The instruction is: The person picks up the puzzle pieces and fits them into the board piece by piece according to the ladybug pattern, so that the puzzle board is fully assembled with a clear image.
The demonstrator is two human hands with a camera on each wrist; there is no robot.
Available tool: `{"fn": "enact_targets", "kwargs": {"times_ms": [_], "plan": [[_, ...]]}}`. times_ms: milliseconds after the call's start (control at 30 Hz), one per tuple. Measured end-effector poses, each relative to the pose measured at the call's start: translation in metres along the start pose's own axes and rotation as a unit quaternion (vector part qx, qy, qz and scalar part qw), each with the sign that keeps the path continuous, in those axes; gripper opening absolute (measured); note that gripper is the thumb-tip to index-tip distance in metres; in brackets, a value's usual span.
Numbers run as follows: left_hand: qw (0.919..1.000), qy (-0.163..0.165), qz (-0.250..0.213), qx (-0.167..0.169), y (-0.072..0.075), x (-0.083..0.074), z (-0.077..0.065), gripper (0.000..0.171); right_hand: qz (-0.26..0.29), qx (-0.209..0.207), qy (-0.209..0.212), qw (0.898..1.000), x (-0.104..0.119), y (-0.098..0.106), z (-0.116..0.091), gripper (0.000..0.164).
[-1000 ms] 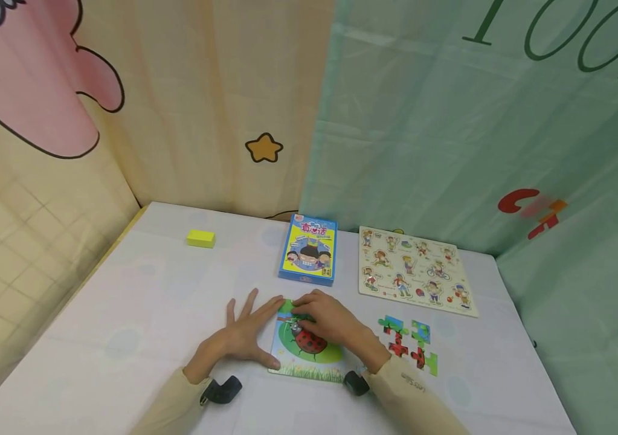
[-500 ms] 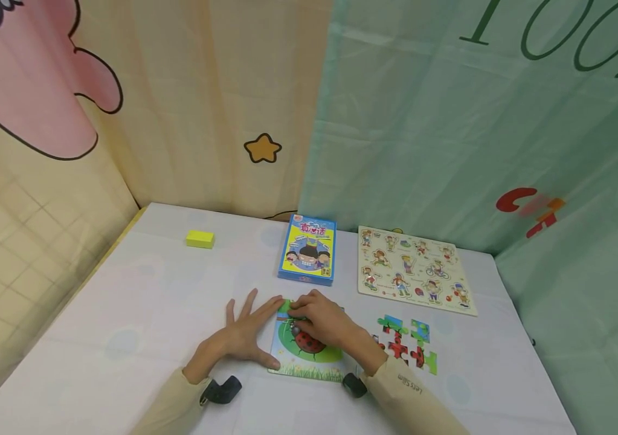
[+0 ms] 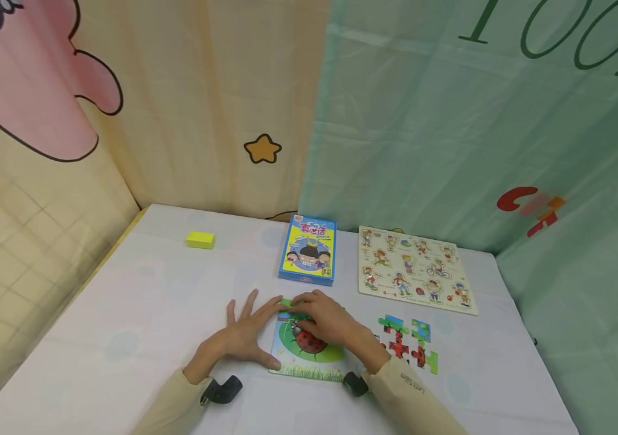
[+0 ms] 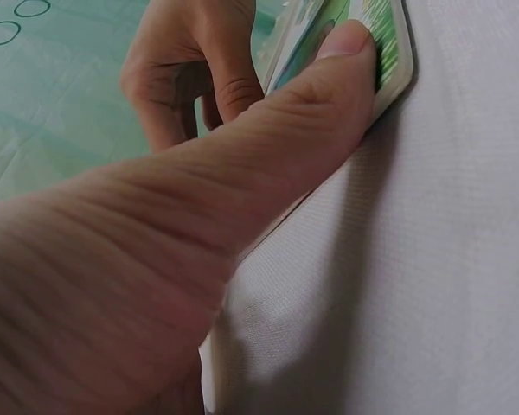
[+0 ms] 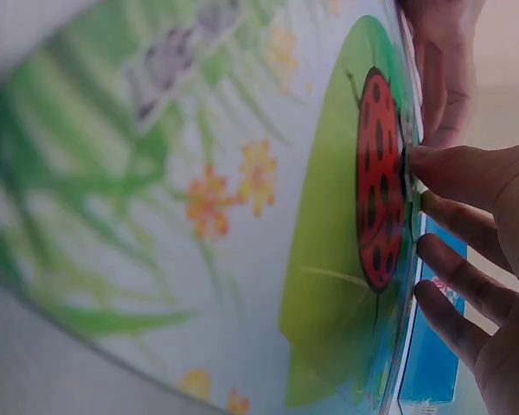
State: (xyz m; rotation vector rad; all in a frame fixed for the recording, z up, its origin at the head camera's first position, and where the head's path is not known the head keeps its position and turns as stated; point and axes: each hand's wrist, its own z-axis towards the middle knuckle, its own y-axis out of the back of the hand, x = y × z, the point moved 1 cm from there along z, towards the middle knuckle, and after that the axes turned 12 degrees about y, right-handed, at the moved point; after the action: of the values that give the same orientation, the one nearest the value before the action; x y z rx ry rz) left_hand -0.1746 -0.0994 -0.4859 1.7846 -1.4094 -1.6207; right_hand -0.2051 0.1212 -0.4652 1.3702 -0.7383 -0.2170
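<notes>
A square ladybug picture board [image 3: 316,371] with grass along its near edge lies flat on the table. My left hand [image 3: 246,335] is spread along its left side, thumb on the near left corner and the other fingertips by the far left corner. In the left wrist view that thumb [image 4: 329,86] overlaps the board's rounded corner. My right hand [image 3: 327,320] reaches over the board's far right part. In the right wrist view its thumb and fingertips [image 5: 432,251] touch the surface beside the red ladybug [image 5: 381,181], spread apart, with nothing seen between them. The hand covers the picture beneath.
Several loose jigsaw pieces [image 3: 398,347] lie right of the board. Beyond it stand a blue and yellow box [image 3: 309,251] and a pale board with printed children [image 3: 416,270]. A yellow block [image 3: 200,240] sits at the far left; curtains hang behind the table.
The right hand's fingertips shift very slightly over the far part of the board. My left hand stays in place, and the loose pieces lie as before.
</notes>
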Motion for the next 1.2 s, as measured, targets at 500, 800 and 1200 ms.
{"fn": "enact_targets", "kwargs": {"times_ms": [500,800,1200], "plan": [[1.0000,0.008,0.001,-0.002,0.000,-0.001,-0.001,0.111,0.063,-0.111,-0.029,0.991,-0.009,0.018,-0.037,0.033],[0.9999,0.011,-0.006,-0.003,-0.001,-0.001,-0.002,0.112,0.060,-0.162,-0.052,0.984,-0.025,0.030,-0.076,0.035],[1.0000,0.003,-0.005,-0.006,-0.002,-0.001,0.000,0.111,0.047,-0.150,-0.113,0.981,-0.049,0.033,-0.127,0.040]]}}
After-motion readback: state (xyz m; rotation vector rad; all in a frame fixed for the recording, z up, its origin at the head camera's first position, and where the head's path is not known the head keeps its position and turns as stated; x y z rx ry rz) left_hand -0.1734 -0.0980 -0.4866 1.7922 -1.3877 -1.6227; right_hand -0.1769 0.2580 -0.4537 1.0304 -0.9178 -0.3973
